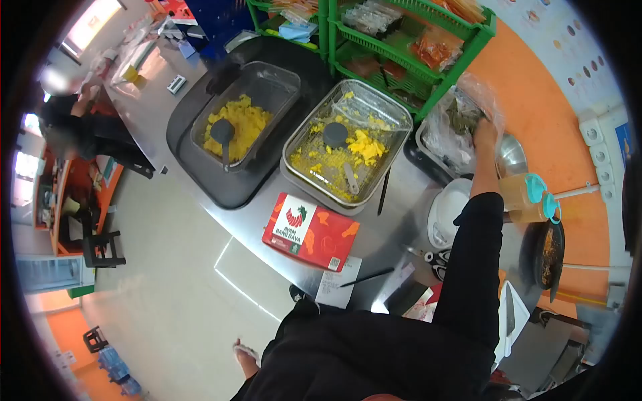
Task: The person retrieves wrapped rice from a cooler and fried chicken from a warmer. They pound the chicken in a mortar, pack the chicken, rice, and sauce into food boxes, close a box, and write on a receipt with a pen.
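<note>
The work surface is a stainless-steel desk [404, 217], with an orange wall [552, 100] beyond and a pale floor [180, 267] alongside. Reference item: the red AYAM BANG DAVA box [311, 232].

Behind the box: two trays of yellow food, one dark [293, 87] and one metal [287, 160], each containing one dark scoop; farther back, one green rack [459, 71]. Right of the box: one steel bowl [511, 154] and two teal-lidded bottles [513, 192].

The clear plastic bag [453, 144] lies right of and behind the box. The right hand [485, 134] reaches into it; the fingers are partly hidden, so opening and grip cannot be determined. The left hand [246, 354] hangs off the desk, nearer than the box; its fingers look slightly bent, grip indeterminable.

The box sits near the desk's front edge. Bare steel adjoins its right side; open floor lies left.
</note>
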`<act>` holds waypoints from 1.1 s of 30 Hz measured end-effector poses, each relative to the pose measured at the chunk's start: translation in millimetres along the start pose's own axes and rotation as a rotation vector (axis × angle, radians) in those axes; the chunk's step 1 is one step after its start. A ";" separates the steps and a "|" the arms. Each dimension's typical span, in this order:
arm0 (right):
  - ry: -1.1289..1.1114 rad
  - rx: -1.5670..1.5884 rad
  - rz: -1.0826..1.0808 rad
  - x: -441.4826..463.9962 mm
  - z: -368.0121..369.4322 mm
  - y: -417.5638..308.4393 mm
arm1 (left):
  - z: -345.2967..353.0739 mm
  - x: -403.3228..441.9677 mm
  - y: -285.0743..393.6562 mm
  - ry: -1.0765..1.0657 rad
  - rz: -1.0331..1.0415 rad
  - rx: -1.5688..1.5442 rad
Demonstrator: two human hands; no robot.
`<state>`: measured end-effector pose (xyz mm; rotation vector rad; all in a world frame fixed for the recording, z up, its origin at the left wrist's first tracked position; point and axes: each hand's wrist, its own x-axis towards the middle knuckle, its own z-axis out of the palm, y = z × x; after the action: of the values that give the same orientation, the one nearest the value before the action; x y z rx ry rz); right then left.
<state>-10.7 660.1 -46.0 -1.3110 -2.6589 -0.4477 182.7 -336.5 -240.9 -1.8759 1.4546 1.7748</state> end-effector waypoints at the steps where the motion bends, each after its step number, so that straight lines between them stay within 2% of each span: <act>1: 0.175 -0.012 -0.037 -3.0 -10.1 -0.3 | 5.2 5.1 1.6 -0.014 -0.009 0.005; 2: 0.350 -0.021 -0.075 -4.9 -19.5 -0.9 | 7.3 8.0 2.7 -0.026 -0.018 0.008; 3: 0.342 -0.019 -0.080 -5.5 -26.4 -2.0 | 7.3 9.3 3.7 -0.017 -0.019 0.010; 5: 0.359 0.242 0.057 -6.3 -41.5 -2.3 | 9.9 8.4 8.8 -0.065 -0.040 -0.016; 6: 0.356 0.241 0.062 -7.2 -50.2 -0.9 | 12.1 8.1 10.7 -0.064 -0.037 -0.011; 9: 0.227 0.402 0.109 -19.3 -84.0 2.0 | 10.7 10.3 16.4 -0.041 -0.084 -0.030; 11: 0.026 0.819 0.248 -31.8 -107.5 -0.6 | 13.9 21.4 19.1 -0.093 -0.067 -0.010; 12: 0.032 0.820 0.261 -36.1 -110.5 -1.5 | 15.9 25.1 23.1 -0.090 -0.071 0.019; 14: -0.078 1.458 0.379 -40.7 -120.6 -5.0 | 20.3 27.0 26.4 -0.113 -0.015 0.050; 15: -0.071 1.460 0.384 -44.0 -126.7 -1.6 | 21.0 25.5 29.0 -0.125 0.034 0.074; 17: -0.216 1.416 0.244 -46.7 -145.6 4.1 | 24.5 29.0 34.4 -0.148 0.041 0.044; 20: -0.180 1.572 0.158 -53.3 -175.8 -2.5 | 27.1 40.7 39.9 -0.173 0.025 -0.005; 24: -0.061 1.600 0.084 -52.7 -207.9 -27.3 | 35.1 54.5 29.9 -0.122 -0.009 0.012; 25: -0.102 1.542 -0.055 -49.4 -208.3 -36.4 | 36.3 55.1 25.3 -0.145 -0.009 -0.003; 26: -0.136 1.478 -0.189 -43.2 -209.9 -43.5 | 34.9 45.4 21.0 -0.223 0.086 -0.008; 28: -0.227 1.400 -0.078 -43.5 -221.2 -76.1 | 32.6 53.0 9.0 -0.308 0.219 -0.102; 29: -0.160 1.293 -0.174 -58.3 -232.4 -100.0 | 30.8 59.0 4.5 -0.354 0.282 -0.152; 30: -0.094 1.182 -0.263 -69.1 -243.1 -122.5 | 30.6 69.5 8.4 -0.618 0.367 -0.104; 31: -0.124 1.127 -0.418 -55.6 -219.3 -140.9 | 38.2 74.9 12.6 -0.471 0.345 -0.046; 32: -0.276 1.056 -0.505 -50.5 -206.8 -162.8 | 48.4 83.3 21.7 -0.488 0.351 -0.056; 33: -0.366 0.926 -0.480 -55.5 -211.5 -185.9 | 49.1 91.4 27.3 -0.462 0.326 -0.011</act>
<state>-125.0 442.6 102.3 -0.4951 -2.8069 0.9712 113.0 -362.8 -318.1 -1.1590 1.6210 2.1711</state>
